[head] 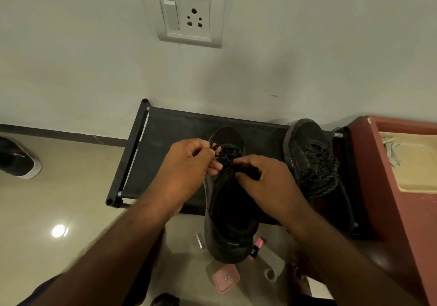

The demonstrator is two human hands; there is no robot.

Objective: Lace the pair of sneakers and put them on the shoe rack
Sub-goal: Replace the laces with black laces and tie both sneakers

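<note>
A black rack [170,135] stands on the floor [71,199] against the wall [82,69], with a red cabinet [387,187] just beside it on the right. The middle sneaker [230,234] lies on the rack, toe to the wall and heel overhanging the front edge. The right sneaker [307,144] sits on the rack's right end, its cord bunched on top. The left hand [189,161] pinches the lace [227,157] end above the middle sneaker. The right hand [262,178], close beside, curls its fingers on the same lace over the tongue. A pink box [225,279] lies on the floor below.
</note>
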